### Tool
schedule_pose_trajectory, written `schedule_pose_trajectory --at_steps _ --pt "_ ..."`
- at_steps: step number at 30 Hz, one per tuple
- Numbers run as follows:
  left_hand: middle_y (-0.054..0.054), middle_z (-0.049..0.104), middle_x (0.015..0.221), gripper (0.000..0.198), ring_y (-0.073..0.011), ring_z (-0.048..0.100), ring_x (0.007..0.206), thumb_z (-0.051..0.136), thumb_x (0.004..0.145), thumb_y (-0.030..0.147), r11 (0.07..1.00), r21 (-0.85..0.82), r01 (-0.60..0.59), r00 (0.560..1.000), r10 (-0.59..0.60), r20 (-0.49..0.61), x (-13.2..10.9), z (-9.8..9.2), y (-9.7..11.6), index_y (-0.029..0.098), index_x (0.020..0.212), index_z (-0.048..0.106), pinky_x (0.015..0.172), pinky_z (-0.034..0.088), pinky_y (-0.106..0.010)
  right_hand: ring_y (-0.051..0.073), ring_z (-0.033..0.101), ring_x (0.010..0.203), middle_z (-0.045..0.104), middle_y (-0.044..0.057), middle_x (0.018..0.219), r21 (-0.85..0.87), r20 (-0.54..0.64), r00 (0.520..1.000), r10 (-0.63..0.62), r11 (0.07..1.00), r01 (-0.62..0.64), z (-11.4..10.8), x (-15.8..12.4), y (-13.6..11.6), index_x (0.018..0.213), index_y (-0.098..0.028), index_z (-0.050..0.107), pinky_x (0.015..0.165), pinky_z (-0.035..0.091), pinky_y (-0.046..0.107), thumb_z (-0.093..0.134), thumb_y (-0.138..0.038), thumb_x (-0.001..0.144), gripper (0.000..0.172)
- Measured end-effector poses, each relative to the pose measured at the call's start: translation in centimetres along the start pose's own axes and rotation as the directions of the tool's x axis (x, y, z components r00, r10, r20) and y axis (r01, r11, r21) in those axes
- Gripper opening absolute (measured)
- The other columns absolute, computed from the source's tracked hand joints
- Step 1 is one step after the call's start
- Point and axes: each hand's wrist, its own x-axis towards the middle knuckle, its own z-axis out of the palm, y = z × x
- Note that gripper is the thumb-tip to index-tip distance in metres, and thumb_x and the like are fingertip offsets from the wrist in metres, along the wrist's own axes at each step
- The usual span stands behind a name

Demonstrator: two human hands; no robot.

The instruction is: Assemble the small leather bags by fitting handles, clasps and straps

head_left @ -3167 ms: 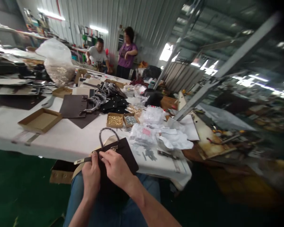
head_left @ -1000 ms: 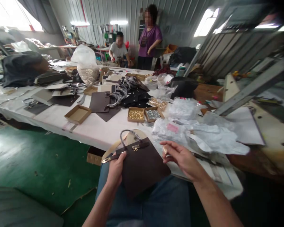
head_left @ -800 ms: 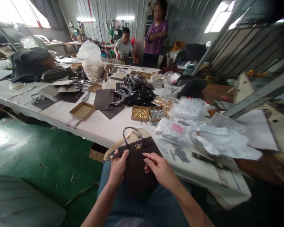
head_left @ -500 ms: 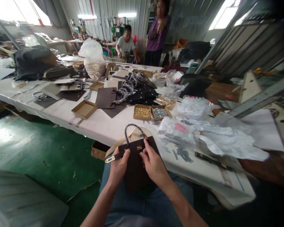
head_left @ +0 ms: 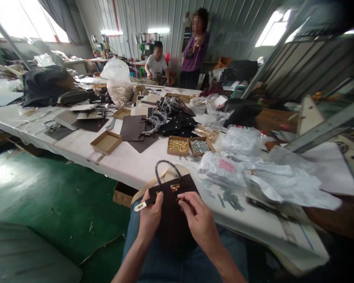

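A dark brown handbag panel point(head_left: 169, 220) with a looped handle point(head_left: 166, 162) rests on my lap against the table edge. My left hand point(head_left: 150, 216) is closed on its upper left edge, thumb on the front by a small gold fitting. A dark strap with a pale metal end plate point(head_left: 140, 206) sticks out left of that hand. A gold clasp point(head_left: 174, 188) sits near the bag's top, between the handle ends. My right hand point(head_left: 200, 214) pinches a small gold metal piece point(head_left: 179, 199) just below and right of the clasp; its exact kind is unclear.
On the white table point(head_left: 135, 163) stand a cardboard tray point(head_left: 106, 142), a box of gold fittings point(head_left: 177, 145) and a box of silver fittings point(head_left: 200, 145). Plastic-wrapped bundles point(head_left: 221, 167) lie right. Panels with handles point(head_left: 132, 127) are piled behind. Two people point(head_left: 157, 65) are across the table.
My right hand has moved off the bag's top edge near the handle, down and right, and its fingertips now pinch a small gold piece. My left hand keeps its hold. The view has tilted slightly upward.
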Motion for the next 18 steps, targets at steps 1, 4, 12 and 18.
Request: schedule_pose_trajectory --at_steps 1,4,12,18 --pt "-0.009 0.08 0.105 0.031 -0.0274 0.073 0.099 0.075 0.108 0.051 1.0 0.002 -0.01 1.0 0.01 -0.011 0.1 -0.1 -0.1 0.02 0.11 0.081 0.092 0.056 -0.037 0.032 0.079 0.12 0.079 0.012 0.131 0.007 0.026 1.0 0.015 1.0 -0.016 0.4 -0.9 0.2 0.121 -0.03 0.081 0.103 0.069 0.046 0.062 -0.035 0.116 0.02" --pt "-0.009 0.08 0.108 0.031 -0.0277 0.072 0.101 0.075 0.109 0.051 0.999 0.025 -0.04 0.999 0.041 -0.021 0.1 -0.2 -0.4 0.02 0.111 0.081 0.094 0.056 -0.038 0.035 0.078 0.131 0.076 0.013 0.149 -0.02 0.042 0.999 0.027 0.999 -0.026 1.4 -2.4 0.7 0.117 -0.029 0.082 0.111 0.067 0.05 0.063 -0.031 0.113 0.019" --pt "-0.009 0.081 0.109 0.026 -0.0287 0.074 0.104 0.077 0.107 0.047 0.999 0.045 -0.026 1.0 0.026 0.004 -0.4 0.3 0.0 0.022 0.11 0.08 0.096 0.056 -0.039 0.034 0.072 0.148 0.031 0.011 0.191 -0.064 0.251 0.968 -0.022 0.997 0.039 0.9 -0.9 -0.4 0.121 -0.026 0.077 0.117 0.063 0.047 0.055 -0.023 0.116 0.023" --pt "-0.01 0.081 0.112 0.03 -0.0298 0.073 0.109 0.074 0.109 0.049 0.999 0.041 -0.035 0.999 0.034 0.019 -0.7 0.1 -0.1 0.02 0.113 0.08 0.1 0.057 -0.04 0.035 0.079 0.134 0.003 0.012 0.196 -0.218 0.203 0.976 -0.072 0.969 0.117 0.0 0.3 -0.2 0.121 -0.022 0.073 0.106 0.067 0.049 0.048 -0.023 0.119 0.025"
